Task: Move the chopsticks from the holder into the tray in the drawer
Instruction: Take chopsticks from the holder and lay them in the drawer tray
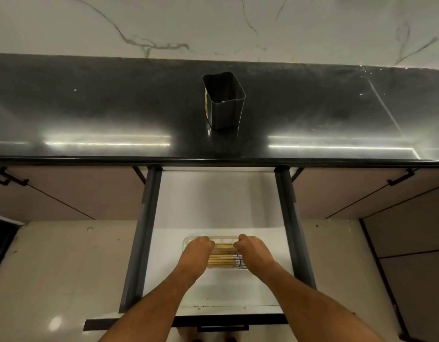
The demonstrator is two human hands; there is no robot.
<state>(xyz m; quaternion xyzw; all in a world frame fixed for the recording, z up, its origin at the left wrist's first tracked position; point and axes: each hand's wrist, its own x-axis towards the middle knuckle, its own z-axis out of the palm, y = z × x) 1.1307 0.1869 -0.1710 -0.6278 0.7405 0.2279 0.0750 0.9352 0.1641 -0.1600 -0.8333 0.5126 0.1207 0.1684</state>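
Both forearms were bare, with no sleeves in sight. The left hand (pixel 198 249) and right hand (pixel 250 248) wore no gloves, rings or watch.

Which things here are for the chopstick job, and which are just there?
For the job:
- chopsticks, lying in the tray
- tray in the open drawer
- holder on the counter
- left hand and right hand, both at the chopsticks

Just there:
- counter
- cupboard doors
- floor

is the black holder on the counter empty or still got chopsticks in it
Empty: nothing sticks out of the holder; its open top shows only dark walls. The chopsticks lie in the tray.
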